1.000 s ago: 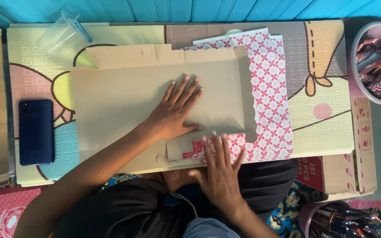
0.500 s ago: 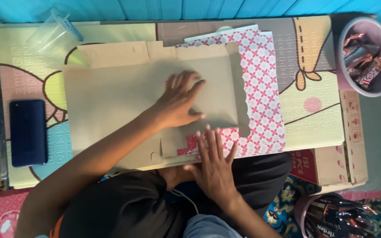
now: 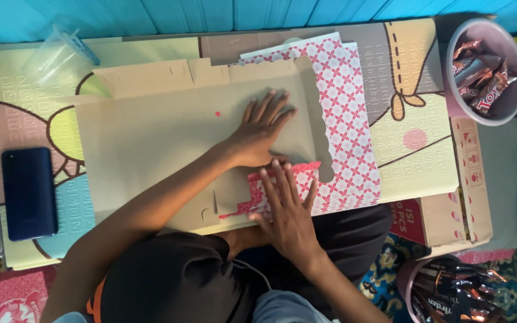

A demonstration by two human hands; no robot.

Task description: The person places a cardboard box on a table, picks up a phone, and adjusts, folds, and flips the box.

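The left hand (image 3: 258,134) lies flat, fingers spread, on the brown cardboard blank (image 3: 169,143), pressing it down near its scalloped right edge; it grips nothing. The right hand (image 3: 288,212) is also flat and open, palm down on the near edge, where a small flap meets the red patterned sheet (image 3: 348,125). Neither hand is closed on anything.

The blank lies across the middle of the low table (image 3: 414,143), over the cartoon-printed mat. The patterned sheet lies beneath the blank's right part and shows past the scalloped edge and at the near edge under the right fingers.

Change noted: against the frames of a second ago, the left hand sits a little further toward the scalloped edge, and the right hand has moved up from the near edge onto the flap and patterned strip. The blank and sheet keep the same relation to each other. I judge this a smoothing or pressing-down of card onto paper, with both layers now held firmly at the near right corner.

Surroundings: a dark phone (image 3: 29,192) lies on the mat at the left, well apart from the hands. A clear plastic cup (image 3: 58,57) lies at the far left corner. A bowl of wrapped sweets (image 3: 487,72) stands at the far right; a second container of wrappers (image 3: 456,293) sits near the right knee.
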